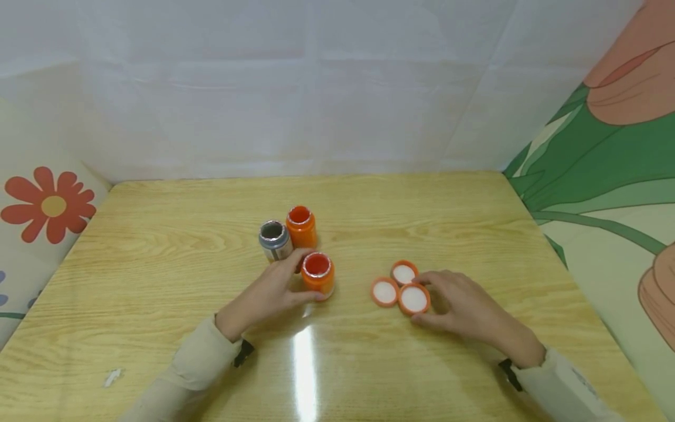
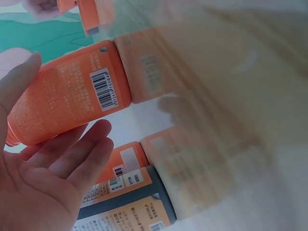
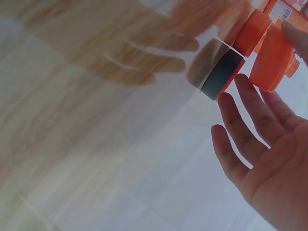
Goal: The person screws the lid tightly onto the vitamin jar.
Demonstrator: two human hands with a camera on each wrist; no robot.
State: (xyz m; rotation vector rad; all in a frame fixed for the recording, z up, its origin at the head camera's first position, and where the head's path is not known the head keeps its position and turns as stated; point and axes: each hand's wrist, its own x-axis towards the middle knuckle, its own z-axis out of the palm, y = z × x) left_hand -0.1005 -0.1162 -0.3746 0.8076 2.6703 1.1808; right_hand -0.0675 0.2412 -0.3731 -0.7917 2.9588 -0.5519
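Note:
My left hand (image 1: 269,296) holds an uncapped orange bottle (image 1: 319,281), thumb on one side and fingers on the other. A barcode label shows on this orange bottle (image 2: 72,94) in the left wrist view, its base at the tabletop. Just behind the hand stand a grey bottle (image 1: 275,241) and a second orange bottle (image 1: 303,230), both uncapped. To the right, my right hand (image 1: 464,305) pinches an orange lid (image 3: 272,60) by its rim, white inside up. Beside it lie two more lids: one orange (image 1: 384,292), the other dark-sided (image 3: 222,74).
The wood-grain table (image 1: 174,234) is glossy and reflects the bottles and hands. A white sheet (image 1: 295,117) hangs along its back edge. Flower-patterned cloth (image 1: 622,176) borders the right side, with more at the left. A small whitish mark (image 1: 112,377) is at the front left.

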